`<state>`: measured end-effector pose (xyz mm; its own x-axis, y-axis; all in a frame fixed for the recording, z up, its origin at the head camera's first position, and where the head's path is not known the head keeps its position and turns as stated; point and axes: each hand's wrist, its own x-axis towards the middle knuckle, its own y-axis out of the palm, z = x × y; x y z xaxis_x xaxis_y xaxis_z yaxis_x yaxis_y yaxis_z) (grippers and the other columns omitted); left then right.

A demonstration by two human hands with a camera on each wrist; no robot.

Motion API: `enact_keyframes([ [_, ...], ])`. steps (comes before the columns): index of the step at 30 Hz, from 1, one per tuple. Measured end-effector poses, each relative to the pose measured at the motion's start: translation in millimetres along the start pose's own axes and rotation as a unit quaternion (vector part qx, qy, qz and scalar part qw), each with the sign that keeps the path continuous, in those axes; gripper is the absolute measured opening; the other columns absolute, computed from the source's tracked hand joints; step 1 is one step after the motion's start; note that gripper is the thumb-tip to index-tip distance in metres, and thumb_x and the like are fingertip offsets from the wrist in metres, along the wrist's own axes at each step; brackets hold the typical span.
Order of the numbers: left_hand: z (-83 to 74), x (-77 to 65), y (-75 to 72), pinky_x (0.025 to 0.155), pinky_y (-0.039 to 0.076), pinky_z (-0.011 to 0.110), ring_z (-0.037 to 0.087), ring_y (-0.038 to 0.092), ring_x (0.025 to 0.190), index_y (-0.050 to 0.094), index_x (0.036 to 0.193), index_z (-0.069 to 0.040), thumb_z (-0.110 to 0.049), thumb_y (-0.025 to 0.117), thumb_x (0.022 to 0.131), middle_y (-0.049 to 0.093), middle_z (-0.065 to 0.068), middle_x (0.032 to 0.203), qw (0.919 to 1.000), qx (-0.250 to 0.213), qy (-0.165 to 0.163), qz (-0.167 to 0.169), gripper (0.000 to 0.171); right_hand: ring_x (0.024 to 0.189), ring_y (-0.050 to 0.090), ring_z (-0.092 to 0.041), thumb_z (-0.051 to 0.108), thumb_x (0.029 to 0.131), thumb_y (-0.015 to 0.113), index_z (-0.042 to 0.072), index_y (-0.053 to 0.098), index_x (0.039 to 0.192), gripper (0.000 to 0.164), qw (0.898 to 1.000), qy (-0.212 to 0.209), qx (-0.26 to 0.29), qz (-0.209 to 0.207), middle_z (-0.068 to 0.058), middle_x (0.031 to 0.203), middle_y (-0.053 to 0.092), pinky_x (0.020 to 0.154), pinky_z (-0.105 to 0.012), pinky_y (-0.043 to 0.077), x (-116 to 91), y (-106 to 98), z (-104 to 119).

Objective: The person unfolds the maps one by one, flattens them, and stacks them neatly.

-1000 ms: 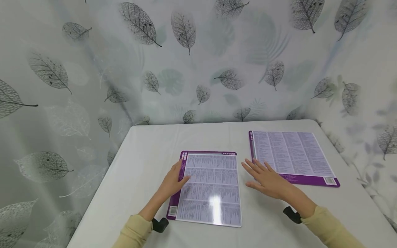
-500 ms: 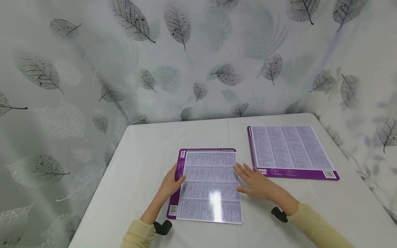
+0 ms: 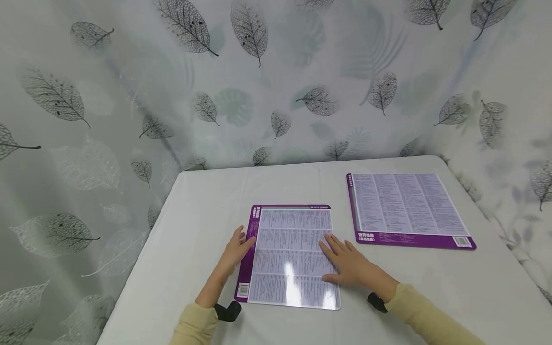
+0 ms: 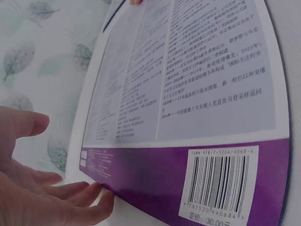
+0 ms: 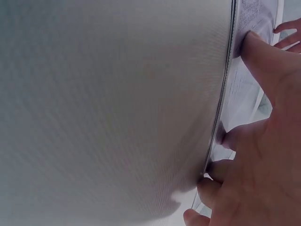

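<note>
A purple-bordered printed sheet with several blocks of small text lies on the table in the head view. My left hand is at its left border, with the thumb tip overlapping the purple strip. In the left wrist view, that hand's fingers are relaxed beside the border, near a barcode. My right hand rests spread over the sheet's right edge. Up close in the right wrist view, the thumb and fingertips meet the sheet along its edge.
A second purple-bordered sheet, titled in Chinese as a world map, lies farther back on the right. Both are on a white-covered table. Leaf-printed curtains stand behind and along the sides. Each wrist wears a black camera mount.
My right hand has come left and down from beside the second sheet onto the near sheet's right side. My left hand has shifted slightly outward at the left border.
</note>
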<state>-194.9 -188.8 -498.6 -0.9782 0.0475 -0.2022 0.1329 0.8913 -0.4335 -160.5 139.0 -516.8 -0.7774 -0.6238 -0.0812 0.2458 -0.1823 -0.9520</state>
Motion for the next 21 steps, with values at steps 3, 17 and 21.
enact_keyframes([
  [3,-1.0,1.4,-5.2,0.098,0.030,0.060,0.049,0.033,0.124,0.020,0.144,0.006,-0.019,0.053,0.096,0.030,0.035,0.139,0.9992,-0.037,-0.011,-0.006,0.063,0.134,0.018,-0.044,0.054,0.084,0.059,-0.006,0.029,0.142,0.089,1.000,0.004,-0.011,-0.003,-0.029,0.147,0.019,0.102,-0.063,0.017,0.1,1.1,0.6],
  [17,-49.4,-20.3,-4.2,0.093,0.037,0.058,0.043,0.046,0.118,0.014,0.148,0.000,-0.023,0.055,0.096,0.042,0.029,0.134,0.9963,-0.026,0.064,0.052,0.070,0.135,0.016,-0.042,0.057,0.085,0.056,-0.004,0.029,0.144,0.089,1.000,0.015,-0.018,0.001,-0.027,0.148,0.018,0.104,-0.061,0.016,-1.1,0.7,0.3],
  [21,-71.4,-36.3,2.3,0.093,0.037,0.057,0.042,0.044,0.120,0.010,0.150,-0.004,-0.020,0.057,0.094,0.038,0.027,0.139,0.9883,-0.020,0.122,0.089,0.074,0.135,0.017,-0.042,0.057,0.084,0.056,-0.004,0.030,0.143,0.089,1.000,0.013,-0.016,-0.002,-0.027,0.148,0.019,0.103,-0.061,0.017,-1.3,0.3,0.7],
])
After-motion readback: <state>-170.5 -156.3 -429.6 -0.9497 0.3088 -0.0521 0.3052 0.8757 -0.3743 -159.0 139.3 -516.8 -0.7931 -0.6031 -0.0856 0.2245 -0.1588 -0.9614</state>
